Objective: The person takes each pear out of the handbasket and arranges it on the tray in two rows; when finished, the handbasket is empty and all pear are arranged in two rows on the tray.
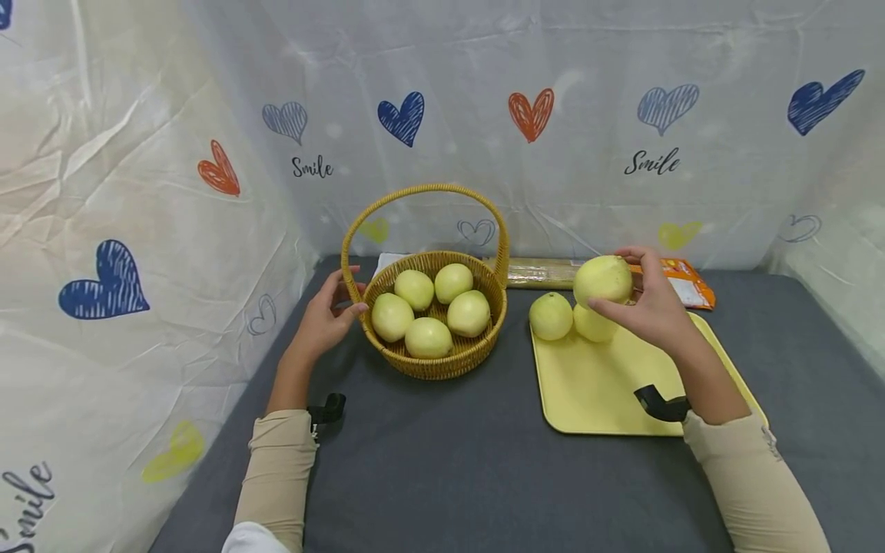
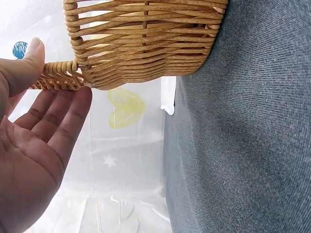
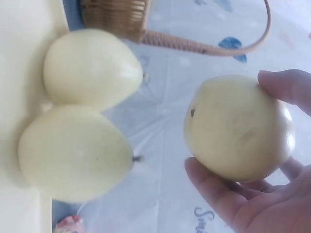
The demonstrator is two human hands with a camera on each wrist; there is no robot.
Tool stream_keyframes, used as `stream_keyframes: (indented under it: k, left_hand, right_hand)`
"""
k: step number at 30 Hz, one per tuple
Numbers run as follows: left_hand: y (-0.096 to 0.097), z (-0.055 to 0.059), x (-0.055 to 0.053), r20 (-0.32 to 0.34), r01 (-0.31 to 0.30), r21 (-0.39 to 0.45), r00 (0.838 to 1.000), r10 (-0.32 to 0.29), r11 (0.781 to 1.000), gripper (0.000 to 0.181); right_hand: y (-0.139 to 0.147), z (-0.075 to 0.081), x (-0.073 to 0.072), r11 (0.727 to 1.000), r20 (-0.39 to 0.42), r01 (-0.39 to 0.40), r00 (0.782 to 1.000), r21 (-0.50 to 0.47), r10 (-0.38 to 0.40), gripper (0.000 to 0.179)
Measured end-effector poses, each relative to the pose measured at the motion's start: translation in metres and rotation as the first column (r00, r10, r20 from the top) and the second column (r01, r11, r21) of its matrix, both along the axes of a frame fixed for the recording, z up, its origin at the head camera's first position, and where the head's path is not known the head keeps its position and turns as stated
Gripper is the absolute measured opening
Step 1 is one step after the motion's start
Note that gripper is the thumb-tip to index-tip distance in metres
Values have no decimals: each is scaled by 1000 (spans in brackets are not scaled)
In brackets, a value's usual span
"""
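A wicker basket [image 1: 442, 370] with a tall arched handle stands left of centre and has several pale yellow-green pears [image 1: 428, 338] in it. My left hand [image 1: 330, 315] is at its left side, thumb and fingers on either side of the handle's base; in the left wrist view the fingers [image 2: 73, 119] are fairly straight against the wicker. With my right hand [image 1: 653, 311] I grip a pear [image 3: 238, 128] between thumb and fingers, raised over the tray's far side. Two more pears [image 3: 75, 153] lie side by side at the far left of the yellow tray [image 1: 608, 399].
Behind the basket and tray lie a flat brownish package [image 1: 542, 273] and an orange-and-white packet [image 1: 691, 288]. The dark grey cloth [image 1: 442, 461] covers the table. A pale curtain [image 1: 470, 153] printed with hearts hangs at the back and sides.
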State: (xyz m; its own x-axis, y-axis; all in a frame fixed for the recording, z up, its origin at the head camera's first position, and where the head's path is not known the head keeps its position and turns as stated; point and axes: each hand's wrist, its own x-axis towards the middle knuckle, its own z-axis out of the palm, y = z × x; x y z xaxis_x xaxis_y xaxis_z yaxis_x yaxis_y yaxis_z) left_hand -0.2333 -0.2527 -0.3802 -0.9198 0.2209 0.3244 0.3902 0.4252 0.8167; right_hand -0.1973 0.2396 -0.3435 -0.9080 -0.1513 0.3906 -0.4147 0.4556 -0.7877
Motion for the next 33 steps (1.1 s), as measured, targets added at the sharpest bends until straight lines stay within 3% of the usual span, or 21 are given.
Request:
stream_keyframes:
  k: [5, 8, 18, 25, 33]
  left_hand:
    - [3, 4, 2, -1, 4, 2, 1000, -4, 1000, 61]
    - [-2, -5, -4, -18, 1, 0, 1000, -1, 1000, 61]
    - [-2, -5, -4, -37, 3, -14, 999, -3, 1000, 60]
    - [-1, -4, -4, -26, -3, -15, 1000, 3, 1000, 60]
    - [-1, -4, -3, -19, -5, -15, 1000, 4, 1000, 60]
  right_hand:
    - [17, 3, -1, 998, 43, 63, 997, 21, -64, 78]
    - [28, 1, -4, 996, 74, 82, 994, 33, -85, 80]
    - [53, -5, -13, 976, 144, 192, 968, 105, -205, 85]
    - [64, -14, -22, 974, 198, 154, 962, 168, -187, 84]
    - [71, -27, -28, 945, 288, 89, 940, 314, -184, 87]
